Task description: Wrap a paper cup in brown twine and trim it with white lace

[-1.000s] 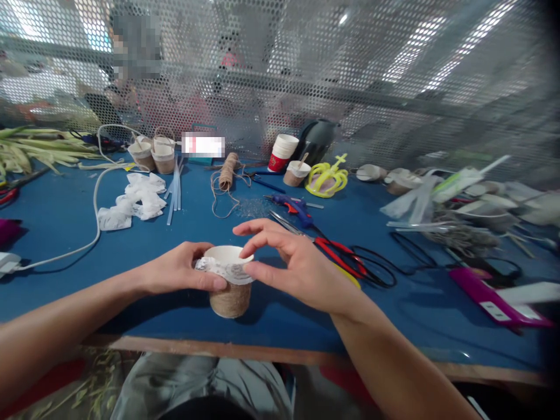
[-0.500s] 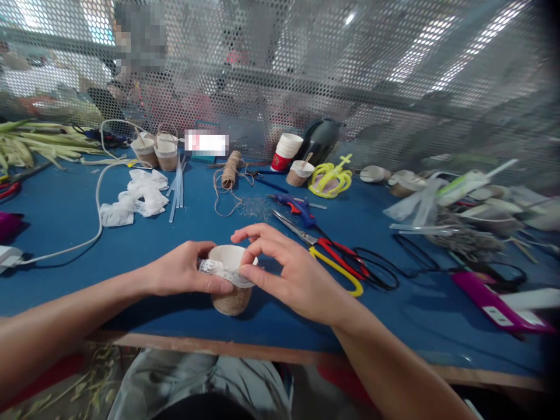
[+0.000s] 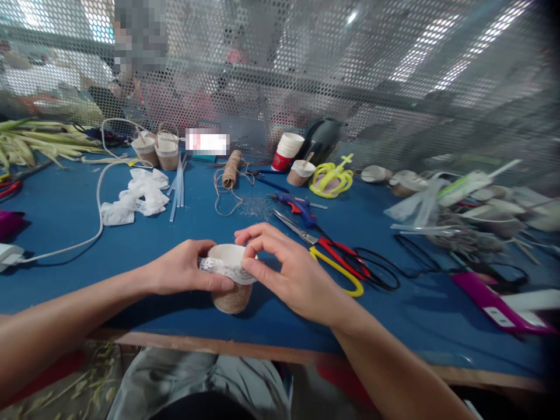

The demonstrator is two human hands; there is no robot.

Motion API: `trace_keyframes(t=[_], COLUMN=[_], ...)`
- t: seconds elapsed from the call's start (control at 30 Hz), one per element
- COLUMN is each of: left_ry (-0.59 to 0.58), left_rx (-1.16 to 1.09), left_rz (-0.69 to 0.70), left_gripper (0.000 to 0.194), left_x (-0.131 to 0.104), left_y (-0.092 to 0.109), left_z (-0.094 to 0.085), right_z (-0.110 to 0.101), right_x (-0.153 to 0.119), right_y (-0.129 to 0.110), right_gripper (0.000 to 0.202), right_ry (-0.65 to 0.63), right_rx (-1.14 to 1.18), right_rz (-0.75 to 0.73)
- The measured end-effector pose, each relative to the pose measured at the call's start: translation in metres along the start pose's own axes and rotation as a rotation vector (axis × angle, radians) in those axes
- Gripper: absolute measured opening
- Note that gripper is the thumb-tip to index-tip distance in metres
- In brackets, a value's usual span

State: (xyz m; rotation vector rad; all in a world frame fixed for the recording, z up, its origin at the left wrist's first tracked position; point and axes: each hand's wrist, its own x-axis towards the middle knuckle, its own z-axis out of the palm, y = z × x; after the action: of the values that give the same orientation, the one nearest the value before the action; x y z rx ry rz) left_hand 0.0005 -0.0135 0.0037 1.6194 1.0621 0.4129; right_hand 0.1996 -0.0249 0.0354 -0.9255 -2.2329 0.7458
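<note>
Between my hands, near the table's front edge, is a small twine-wrapped paper cup [image 3: 231, 299] with a white inside. White lace trim [image 3: 224, 268] runs around its upper side, just below the rim. My left hand [image 3: 191, 267] grips the cup from the left, its thumb lying across the lace at the front. My right hand [image 3: 280, 265] pinches the lace at the right of the rim between thumb and fingers. The cup's far side is hidden.
Beyond my hands lie scissors [image 3: 324, 245], a blue glue gun [image 3: 297, 209], a twine roll [image 3: 231, 170], glue sticks [image 3: 177, 192] and loose lace [image 3: 142, 195]. A purple power strip [image 3: 494, 303] sits right. Perforated metal screen [image 3: 271, 76] stands behind.
My right thumb and fingers have shifted slightly up at the lace on the rim. My left hand keeps its grip, and the cup stays almost in place.
</note>
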Motion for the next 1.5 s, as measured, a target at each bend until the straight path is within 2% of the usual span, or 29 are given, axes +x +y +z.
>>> trace_keyframes(t=[0.2, 0.4, 0.67, 0.93, 1.13, 1.3, 1.5], left_ry=[0.008, 0.017, 0.016, 0.033, 0.029, 0.039, 0.045], left_rx=[-0.015, 0.038, 0.046, 0.040, 0.023, 0.070, 0.091], left_rz=[0.008, 0.001, 0.009, 0.000, -0.016, 0.002, 0.012], left_gripper=[0.050, 0.048, 0.044, 0.042, 0.047, 0.045, 0.042], left_x=[0.002, 0.001, 0.001, 0.001, 0.002, 0.002, 0.001], left_y=[-0.003, -0.002, -0.001, 0.000, -0.004, -0.004, -0.001], left_z=[0.001, 0.002, 0.002, 0.002, 0.003, 0.003, 0.002], right_z=[0.000, 0.003, 0.009, 0.016, 0.011, 0.011, 0.015], right_x=[0.002, 0.000, 0.000, 0.000, 0.001, 0.001, 0.000], right_y=[-0.001, -0.001, 0.000, 0.000, 0.002, 0.001, 0.000], right_gripper=[0.010, 0.003, 0.012, 0.013, 0.018, 0.006, 0.011], right_ry=[0.010, -0.013, -0.013, 0.051, 0.050, 0.015, 0.053], right_rx=[0.026, 0.008, -0.012, -0.021, 0.011, -0.022, -0.041], right_rz=[0.032, -0.007, -0.042, -0.041, 0.012, -0.042, -0.079])
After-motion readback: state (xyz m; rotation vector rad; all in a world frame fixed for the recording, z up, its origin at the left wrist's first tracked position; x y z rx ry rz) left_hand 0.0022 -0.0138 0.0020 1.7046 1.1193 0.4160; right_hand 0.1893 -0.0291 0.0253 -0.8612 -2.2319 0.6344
